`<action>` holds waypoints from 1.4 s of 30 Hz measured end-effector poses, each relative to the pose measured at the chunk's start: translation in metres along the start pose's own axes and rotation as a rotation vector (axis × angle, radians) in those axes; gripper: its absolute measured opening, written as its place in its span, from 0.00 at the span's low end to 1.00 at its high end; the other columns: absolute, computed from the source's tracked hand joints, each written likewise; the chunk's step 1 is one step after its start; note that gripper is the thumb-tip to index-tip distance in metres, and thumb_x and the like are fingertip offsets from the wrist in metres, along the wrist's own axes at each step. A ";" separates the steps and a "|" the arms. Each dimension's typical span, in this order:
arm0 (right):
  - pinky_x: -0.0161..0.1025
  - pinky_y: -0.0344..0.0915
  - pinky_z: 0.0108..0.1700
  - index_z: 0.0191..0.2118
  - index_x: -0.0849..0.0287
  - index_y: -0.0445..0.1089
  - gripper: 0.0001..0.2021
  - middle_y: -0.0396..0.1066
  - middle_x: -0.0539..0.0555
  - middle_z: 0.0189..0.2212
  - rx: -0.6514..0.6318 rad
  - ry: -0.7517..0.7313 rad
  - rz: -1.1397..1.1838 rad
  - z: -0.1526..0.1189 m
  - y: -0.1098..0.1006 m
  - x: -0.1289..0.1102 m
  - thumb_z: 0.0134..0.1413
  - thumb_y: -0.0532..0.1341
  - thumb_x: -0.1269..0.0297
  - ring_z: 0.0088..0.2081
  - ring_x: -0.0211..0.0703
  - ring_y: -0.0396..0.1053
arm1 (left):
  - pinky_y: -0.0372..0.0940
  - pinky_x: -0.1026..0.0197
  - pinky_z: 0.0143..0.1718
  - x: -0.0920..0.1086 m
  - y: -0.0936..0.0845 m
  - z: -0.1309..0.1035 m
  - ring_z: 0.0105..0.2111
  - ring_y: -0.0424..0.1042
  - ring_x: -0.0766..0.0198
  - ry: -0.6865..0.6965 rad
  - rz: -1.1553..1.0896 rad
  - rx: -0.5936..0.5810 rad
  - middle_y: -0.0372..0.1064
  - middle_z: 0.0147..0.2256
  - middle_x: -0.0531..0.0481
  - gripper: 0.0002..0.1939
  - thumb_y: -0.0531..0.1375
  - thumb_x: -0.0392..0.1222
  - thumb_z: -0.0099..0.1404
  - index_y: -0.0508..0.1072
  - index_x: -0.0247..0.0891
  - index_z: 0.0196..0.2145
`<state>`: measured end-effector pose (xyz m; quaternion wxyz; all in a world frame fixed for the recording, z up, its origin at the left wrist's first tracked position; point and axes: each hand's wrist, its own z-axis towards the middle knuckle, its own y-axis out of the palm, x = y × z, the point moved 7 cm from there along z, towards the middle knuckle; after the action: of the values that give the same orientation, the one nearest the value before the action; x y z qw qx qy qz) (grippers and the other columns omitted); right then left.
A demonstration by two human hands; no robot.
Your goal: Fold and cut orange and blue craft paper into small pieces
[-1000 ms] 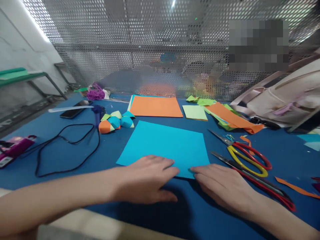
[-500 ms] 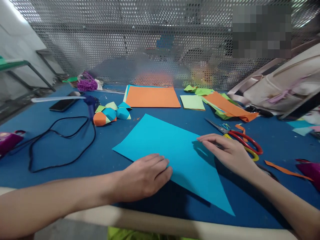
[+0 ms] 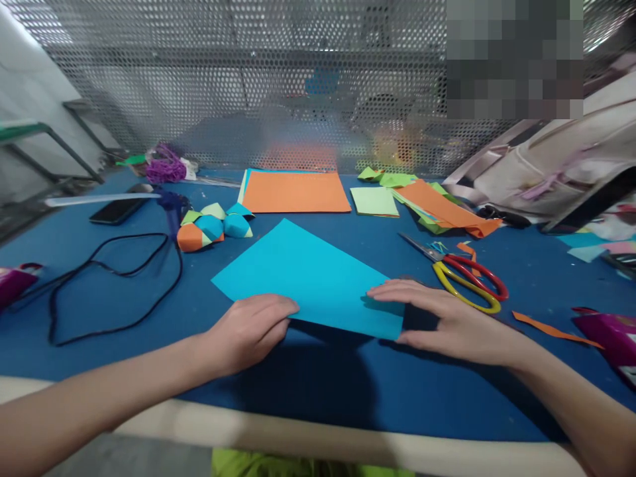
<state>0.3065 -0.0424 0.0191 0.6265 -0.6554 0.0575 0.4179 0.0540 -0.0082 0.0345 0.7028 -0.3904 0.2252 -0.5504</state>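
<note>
A bright blue sheet of paper (image 3: 298, 265) lies in front of me, its near edge slightly lifted over a shadow. My left hand (image 3: 258, 331) is closed on that near edge, left of the middle, with the thumb hidden. At the right end of the sheet is my right hand (image 3: 432, 315). Its fingers stretch over the paper and the thumb stands apart, close to the near right corner. Just beyond the right hand lie scissors (image 3: 437, 258) with one red and one yellow handle.
Folded paper pieces (image 3: 211, 228) sit beside a blue glue gun (image 3: 171, 205) with a black cord. Farther back are orange sheets (image 3: 298, 192), a pale green paper stack (image 3: 375, 201) and orange strips (image 3: 437, 205). A phone (image 3: 116, 211) lies left; a pale bag (image 3: 541, 159) stands right.
The near right corner of the blue paper, which pointed toward me, is now drawn back beside my right thumb. My right hand spread its fingers and moved nearer; my left hand shifted left.
</note>
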 end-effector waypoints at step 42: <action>0.43 0.67 0.42 0.34 0.56 0.71 0.13 0.76 0.56 0.36 0.194 0.159 -0.205 0.078 -0.009 0.012 0.58 0.55 0.54 0.38 0.48 0.73 | 0.64 0.44 0.58 -0.101 -0.012 -0.004 0.58 0.67 0.50 -0.535 -0.024 -0.043 0.65 0.59 0.34 0.24 0.55 0.41 0.67 0.63 0.32 0.60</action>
<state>0.2829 0.0325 0.0291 0.7198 -0.6252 0.0795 0.2910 0.0137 0.0857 0.0301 0.7223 -0.5396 0.0386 -0.4309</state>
